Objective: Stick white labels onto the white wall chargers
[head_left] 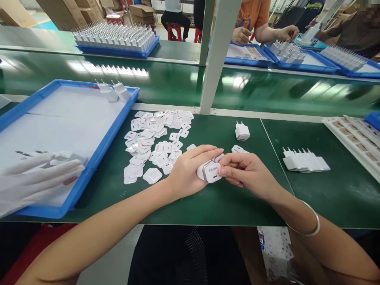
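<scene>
Head view: far left of the left hand, a co-worker's white-gloved hand lies over white parts in a blue-rimmed tray. Two plug adapters sit in that tray's far right corner, prongs up. Beyond, on the rear shelf ahead and left of the left hand: a packed adapter tray, prongs up. Just left of and ahead of the left hand: loose pile of white face plates, overlapping, some lettered.

Left hand: fingers wrapped round a white charger, grasping it. Charger is between the two hands, above the green bench. Its lettered plate faces up toward the camera; can't tell if fully seated. Another white part shows at the left fingertips.

Right hand: thumb and index pinched on the lettered plate's right edge. Just ahead of it, loose plates; farther ahead, one adapter, prongs away. Well ahead, past the rail, an orange-shirted co-worker at blue trays. Right of right hand: overlapping adapter row, then, farther right, a pale panel with brown squares.
</scene>
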The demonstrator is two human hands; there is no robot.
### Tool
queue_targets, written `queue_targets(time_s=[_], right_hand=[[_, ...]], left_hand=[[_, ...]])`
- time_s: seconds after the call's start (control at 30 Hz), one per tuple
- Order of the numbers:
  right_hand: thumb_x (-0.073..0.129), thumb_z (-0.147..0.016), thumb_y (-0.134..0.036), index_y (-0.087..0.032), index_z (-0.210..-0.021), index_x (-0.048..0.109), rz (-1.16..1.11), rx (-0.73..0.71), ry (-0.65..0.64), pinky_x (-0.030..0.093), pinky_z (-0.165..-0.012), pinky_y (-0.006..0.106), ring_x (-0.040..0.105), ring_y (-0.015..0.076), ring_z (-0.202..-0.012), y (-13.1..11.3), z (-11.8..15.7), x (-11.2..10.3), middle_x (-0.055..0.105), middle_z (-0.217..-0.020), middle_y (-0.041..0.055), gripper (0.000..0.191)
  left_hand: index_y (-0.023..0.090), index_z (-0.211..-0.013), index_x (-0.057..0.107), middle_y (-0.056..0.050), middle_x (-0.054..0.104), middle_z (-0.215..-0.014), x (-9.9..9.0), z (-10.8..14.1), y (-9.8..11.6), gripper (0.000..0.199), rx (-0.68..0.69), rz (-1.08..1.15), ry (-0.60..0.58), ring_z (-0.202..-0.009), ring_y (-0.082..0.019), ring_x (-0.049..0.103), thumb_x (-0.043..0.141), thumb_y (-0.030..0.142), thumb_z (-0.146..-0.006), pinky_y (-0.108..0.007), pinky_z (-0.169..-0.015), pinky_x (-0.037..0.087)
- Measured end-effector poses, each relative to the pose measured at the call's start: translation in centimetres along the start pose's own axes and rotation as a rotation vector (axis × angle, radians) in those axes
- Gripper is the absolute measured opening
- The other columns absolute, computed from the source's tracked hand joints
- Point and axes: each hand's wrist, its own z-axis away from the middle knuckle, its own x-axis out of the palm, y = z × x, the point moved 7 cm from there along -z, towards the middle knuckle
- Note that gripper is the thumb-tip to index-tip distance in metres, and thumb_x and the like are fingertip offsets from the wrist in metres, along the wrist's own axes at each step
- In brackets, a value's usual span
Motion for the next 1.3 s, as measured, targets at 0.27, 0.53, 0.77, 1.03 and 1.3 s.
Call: queue_targets(time_s=[0.27,0.53,0.77,1.03,1.3], right_hand=[[0.075,-0.090,-0.038,-0.014,-0.073,0.062,0.008,0.019,-0.002,0.026,-0.044,0.018,0.034,0.0044,-0.048,0.04,0.03,-0.19,0.042,-0.053,-0.0050,0.032],[0.078,-0.086,-0.041,-0.014,-0.070,0.059,0.059,0.055,0.022,0.022,-0.044,0.019,0.033,0.0043,-0.047,-0.05,0.17,0.13,0.040,-0.052,-0.0058,0.037],[0.086,-0.077,-0.032,-0.012,-0.066,0.062,0.101,0.132,0.078,0.021,-0.043,0.018,0.035,0.0026,-0.043,0.05,0.35,-0.08,0.047,-0.047,-0.0053,0.033],[0.087,-0.075,-0.029,-0.012,-0.062,0.063,0.084,0.194,0.144,0.020,-0.042,0.017,0.035,0.0014,-0.041,0.57,0.85,-0.18,0.054,-0.045,-0.0037,0.032],[0.085,-0.077,-0.033,-0.014,-0.061,0.056,0.121,0.192,0.147,0.024,-0.045,0.017,0.037,0.0028,-0.042,0.70,0.77,-0.22,0.054,-0.046,-0.0040,0.039]], left_hand=[[0.013,-0.124,0.063,-0.016,0.070,-0.117,0.06,0.06,0.03,0.038,0.000,0.001,-0.012,-0.105,-0.021,0.071,0.071,0.019,-0.087,-0.030,-0.085,0.062],[0.011,-0.122,0.064,-0.016,0.071,-0.116,0.16,0.16,0.14,0.038,0.010,-0.012,-0.011,-0.102,-0.021,0.072,0.073,0.022,-0.087,-0.030,-0.083,0.062],[0.015,-0.124,0.061,-0.015,0.072,-0.117,0.50,0.46,0.18,0.038,0.053,-0.028,-0.033,-0.106,-0.023,0.072,0.071,0.021,-0.088,-0.032,-0.083,0.063],[0.014,-0.124,0.061,-0.016,0.072,-0.118,0.74,0.56,0.46,0.037,0.078,-0.046,-0.062,-0.107,-0.023,0.071,0.070,0.021,-0.089,-0.033,-0.085,0.062],[0.015,-0.121,0.062,-0.015,0.072,-0.117,0.84,0.67,0.43,0.034,0.071,-0.058,-0.051,-0.105,-0.022,0.072,0.070,0.020,-0.088,-0.032,-0.083,0.061]])
